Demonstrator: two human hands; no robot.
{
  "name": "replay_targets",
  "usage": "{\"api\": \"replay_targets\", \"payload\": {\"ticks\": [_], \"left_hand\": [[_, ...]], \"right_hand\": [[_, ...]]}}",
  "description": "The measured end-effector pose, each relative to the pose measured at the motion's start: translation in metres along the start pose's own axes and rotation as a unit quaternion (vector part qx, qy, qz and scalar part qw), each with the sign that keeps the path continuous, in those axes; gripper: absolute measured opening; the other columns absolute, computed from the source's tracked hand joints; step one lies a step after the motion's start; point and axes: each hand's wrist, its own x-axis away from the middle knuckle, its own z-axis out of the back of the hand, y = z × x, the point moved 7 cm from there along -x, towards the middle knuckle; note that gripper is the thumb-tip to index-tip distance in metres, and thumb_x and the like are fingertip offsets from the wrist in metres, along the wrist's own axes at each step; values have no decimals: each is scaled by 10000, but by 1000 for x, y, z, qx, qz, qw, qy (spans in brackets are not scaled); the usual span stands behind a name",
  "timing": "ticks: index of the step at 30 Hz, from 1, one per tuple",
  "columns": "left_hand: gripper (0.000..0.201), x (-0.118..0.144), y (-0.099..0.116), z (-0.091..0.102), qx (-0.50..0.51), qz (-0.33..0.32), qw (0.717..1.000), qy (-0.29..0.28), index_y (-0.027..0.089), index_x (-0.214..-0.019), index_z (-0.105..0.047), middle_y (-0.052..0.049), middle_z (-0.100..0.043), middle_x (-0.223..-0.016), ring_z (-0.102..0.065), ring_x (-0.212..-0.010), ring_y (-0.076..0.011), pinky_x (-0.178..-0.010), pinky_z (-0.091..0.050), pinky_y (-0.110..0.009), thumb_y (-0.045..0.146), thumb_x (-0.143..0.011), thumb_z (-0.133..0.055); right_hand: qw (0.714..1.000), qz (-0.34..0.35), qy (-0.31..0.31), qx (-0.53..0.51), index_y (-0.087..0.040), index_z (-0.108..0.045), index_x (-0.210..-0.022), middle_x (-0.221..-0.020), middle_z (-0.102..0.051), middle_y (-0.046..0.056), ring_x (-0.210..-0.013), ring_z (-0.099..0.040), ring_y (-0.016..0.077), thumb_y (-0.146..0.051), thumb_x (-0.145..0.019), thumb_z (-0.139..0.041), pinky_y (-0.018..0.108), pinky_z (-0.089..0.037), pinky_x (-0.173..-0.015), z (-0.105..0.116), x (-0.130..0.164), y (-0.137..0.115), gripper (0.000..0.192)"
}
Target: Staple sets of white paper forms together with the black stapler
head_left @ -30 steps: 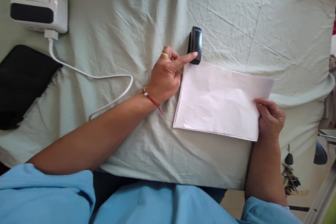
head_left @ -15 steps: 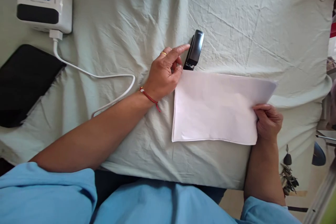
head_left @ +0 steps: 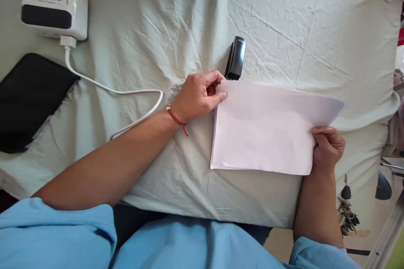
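- Half a second back the left hand [head_left: 197, 96] had its forefinger stretched toward the black stapler [head_left: 235, 57]; it has dropped away since and now sits at the top left corner of the paper stack [head_left: 268, 128], while the stapler has stayed where it lay.
- That left hand is pinched shut on the paper corner, thumb on top of the sheet and the curled fingers tucked at the edge beside it.
- The right hand [head_left: 328, 148] is closed on the opposite end of the stack, near its lower right corner, thumb over the top sheet and the other fingers hidden beneath.
- Between the two hands the white stack lies almost flat on the pale green cloth [head_left: 158, 29], its right end lifted a little off the surface.
- The stapler rests on the cloth just beyond the corner the left hand holds, its near end right at the paper's edge; whether they touch I cannot tell.
- A red cord bracelet [head_left: 176, 117] circles the left wrist.
- Further left, a white cable [head_left: 126, 91] loops across the cloth to a white box [head_left: 55, 2], and a black pad [head_left: 28, 101] lies below that box.
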Motion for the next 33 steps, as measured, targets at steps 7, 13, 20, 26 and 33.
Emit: {"api": "replay_targets", "payload": {"ticks": [7,13,20,26,33], "left_hand": [[313,-3,-6,1,22,8,1000,5,235,-812,-652,35,-580,-702,-485,-678,-143,-666,-400,-322,438,-970,-829],[398,-4,-7,5,51,3,998,20,235,-833,-660,26,-567,-736,-446,-675,-141,-658,-385,-333,523,-1032,-848],[290,0,-6,-5,86,23,995,-53,236,-931,-717,9,-671,-800,-582,-732,-176,-686,-470,-333,466,-913,-894],[522,-2,0,3,-3,16,1000,-9,253,-721,-575,38,-425,-633,-404,-644,-152,-605,-342,-331,573,-1047,-828],[361,-1,-2,-7,68,18,996,-60,254,-841,-663,7,-634,-761,-541,-713,-175,-637,-413,-340,524,-935,-883]], "right_hand": [[993,-79,-21,-85,-273,-850,-1441,-870,-850,-21,-709,-660,165,-409,-588,-1132,272,-516,-714,-12,5,7,909],[993,-102,-34,-46,-208,-903,-1087,-817,-815,-2,-685,-616,136,-537,-541,-1193,267,-523,-657,-13,6,8,701],[996,-65,0,-54,-216,-799,-814,-822,-735,-4,-843,-652,171,-565,-611,-1157,327,-601,-824,-12,7,2,540],[997,-58,-13,-48,-220,-895,-860,-911,-856,48,-968,-756,225,-581,-702,-1123,362,-668,-893,-17,11,-2,455],[998,-30,23,-52,-228,-927,-883,-932,-891,53,-1021,-799,246,-674,-702,-1132,443,-718,-1095,-16,9,-3,523]]}}
